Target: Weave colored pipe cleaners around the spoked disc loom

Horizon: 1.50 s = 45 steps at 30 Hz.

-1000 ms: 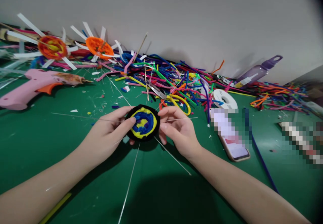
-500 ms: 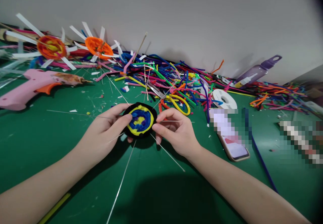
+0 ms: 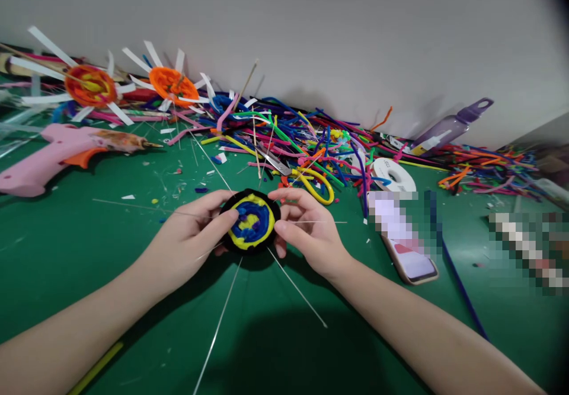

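Between my hands is a round pipe-cleaner disc [image 3: 251,223] with a black rim, a yellow ring and a blue and yellow coiled middle. Thin pale rods [image 3: 217,325] stick out from it on several sides like spokes. My left hand [image 3: 189,226] grips the disc's left side, thumb on the front face and the other fingers behind. On the right edge, my right hand [image 3: 309,229] holds the rim with its thumb in front, the index finger along the upper rim and other fingers partly hidden behind.
A pink glue gun [image 3: 57,155] lies at left, below two orange discs with white strips [image 3: 91,85]. Loose pipe cleaners [image 3: 306,146] heap along the wall. At right are a ribbon spool [image 3: 402,177], a phone [image 3: 415,258], a purple bottle [image 3: 448,127] and a dark blue pipe cleaner [image 3: 466,291].
The disc has come slightly down and to the right with both hands. My right index finger has moved up along the disc's upper right rim. Things on the table stay put.
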Each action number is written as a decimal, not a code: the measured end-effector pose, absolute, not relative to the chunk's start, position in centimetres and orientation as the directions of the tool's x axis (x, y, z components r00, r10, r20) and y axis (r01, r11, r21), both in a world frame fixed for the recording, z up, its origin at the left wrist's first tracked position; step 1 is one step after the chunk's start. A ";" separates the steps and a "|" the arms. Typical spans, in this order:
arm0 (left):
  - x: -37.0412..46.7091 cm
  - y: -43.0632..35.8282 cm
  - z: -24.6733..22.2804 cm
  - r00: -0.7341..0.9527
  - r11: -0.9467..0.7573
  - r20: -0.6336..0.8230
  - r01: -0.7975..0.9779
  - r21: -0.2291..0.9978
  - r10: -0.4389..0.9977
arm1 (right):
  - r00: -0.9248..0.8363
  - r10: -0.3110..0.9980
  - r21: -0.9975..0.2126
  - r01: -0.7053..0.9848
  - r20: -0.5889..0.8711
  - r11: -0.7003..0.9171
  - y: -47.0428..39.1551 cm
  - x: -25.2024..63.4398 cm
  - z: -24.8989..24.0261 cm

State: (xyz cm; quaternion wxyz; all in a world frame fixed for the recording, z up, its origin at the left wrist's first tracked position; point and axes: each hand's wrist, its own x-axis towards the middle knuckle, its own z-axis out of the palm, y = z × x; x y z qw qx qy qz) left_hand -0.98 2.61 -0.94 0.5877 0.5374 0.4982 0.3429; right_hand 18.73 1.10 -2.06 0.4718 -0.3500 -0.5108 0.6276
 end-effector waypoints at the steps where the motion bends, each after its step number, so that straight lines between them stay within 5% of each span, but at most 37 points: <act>1: -1.0 2.6 -1.0 0.265 0.195 -0.223 0.130 0.972 0.938 | -0.307 0.951 -0.975 -0.218 0.035 -0.034 1.0 18.7 -2.0; 45: -1.0 2.4 -1.2 0.313 0.141 -0.178 0.138 0.980 0.933 | -0.341 0.940 -0.983 -0.166 -0.015 -0.076 0.8 18.6 -2.0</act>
